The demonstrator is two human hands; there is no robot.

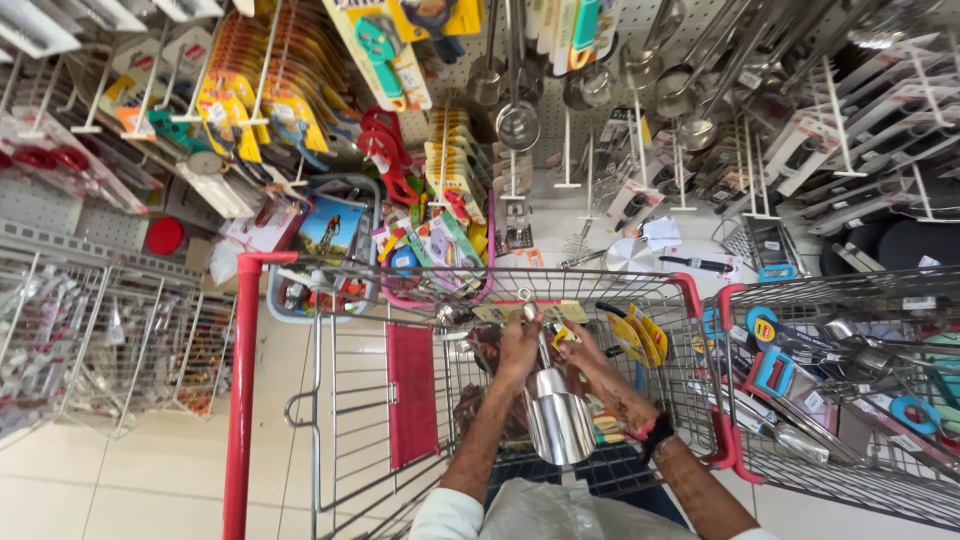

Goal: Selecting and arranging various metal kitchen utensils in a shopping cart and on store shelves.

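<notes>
One steel ladle, gripped by left hand and right hand, above two wire carts

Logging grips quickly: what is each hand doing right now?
Left hand: closed on the narrow top of the shiny steel container.
Right hand: at the container's top too; its grip cannot be told.

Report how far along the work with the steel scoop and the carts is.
Looks done: steel ladles hang on the pegboard hooks. In hand: the left hand and right hand grip the handle of a shiny steel scoop over the red-handled cart. Left: packaged utensils fill the second cart, and more lie in the basket under the hooks.
</notes>
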